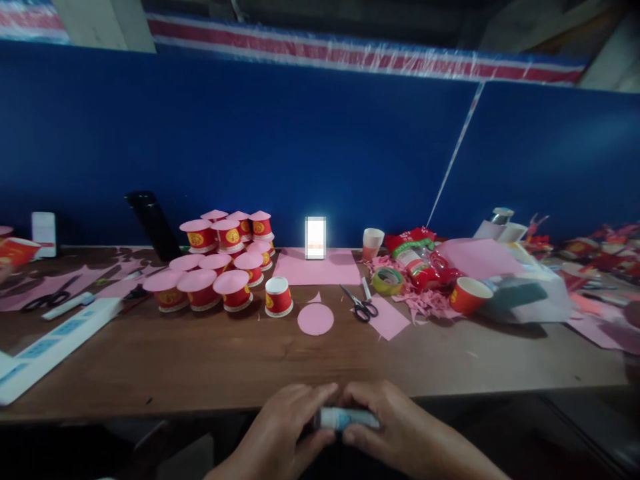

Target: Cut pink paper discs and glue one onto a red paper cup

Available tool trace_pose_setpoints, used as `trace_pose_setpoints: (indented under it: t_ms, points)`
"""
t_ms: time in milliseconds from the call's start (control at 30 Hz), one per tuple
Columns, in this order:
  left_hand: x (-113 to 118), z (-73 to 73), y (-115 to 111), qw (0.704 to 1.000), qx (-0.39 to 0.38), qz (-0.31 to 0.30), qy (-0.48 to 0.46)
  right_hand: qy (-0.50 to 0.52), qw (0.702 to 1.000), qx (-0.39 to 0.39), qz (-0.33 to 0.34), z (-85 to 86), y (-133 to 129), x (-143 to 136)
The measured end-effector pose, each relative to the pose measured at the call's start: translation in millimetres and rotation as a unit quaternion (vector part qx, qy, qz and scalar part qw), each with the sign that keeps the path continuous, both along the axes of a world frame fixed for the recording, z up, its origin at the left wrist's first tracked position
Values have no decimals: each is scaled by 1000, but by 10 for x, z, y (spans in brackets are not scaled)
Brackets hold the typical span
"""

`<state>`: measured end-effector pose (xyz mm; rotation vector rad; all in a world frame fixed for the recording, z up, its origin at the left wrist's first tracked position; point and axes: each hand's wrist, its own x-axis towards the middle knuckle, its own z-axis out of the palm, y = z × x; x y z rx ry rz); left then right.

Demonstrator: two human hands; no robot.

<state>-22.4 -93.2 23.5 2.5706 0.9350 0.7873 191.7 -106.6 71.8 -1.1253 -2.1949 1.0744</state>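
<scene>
Just beyond the table's near edge, a white and blue tube lies sideways between my hands. My left hand is closed on its left end, which looks dark. The fingers of my right hand are wrapped round the other end. Ahead on the brown table are a pink paper disc and an upside-down red paper cup without a cover. Several red cups with pink cone tops stand to the left, some stacked.
Black scissors, green tape, pink shreds and a tipped red cup lie to the right. A lit phone stands at the back. A white strip and a black bottle are left. Another person's hand holds a cup.
</scene>
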Motion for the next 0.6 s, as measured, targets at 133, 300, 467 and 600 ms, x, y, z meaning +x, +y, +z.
trace_pose_setpoints:
  t_ms: [133, 300, 467, 600]
  points:
    - [-15, -119, -78, 986, 147, -67, 51, -130, 987, 74, 58, -82, -132, -24]
    - [67, -95, -203, 962, 234, -60, 131, -311, 925, 201, 77, -312, -267, -84]
    - [43, 35, -299, 949, 275, -30, 149, -299, 923, 231, 80, -276, -414, 8]
    - [-185, 142, -305, 961, 256, -1, 104, -204, 968, 140, 26, -8, -548, 207]
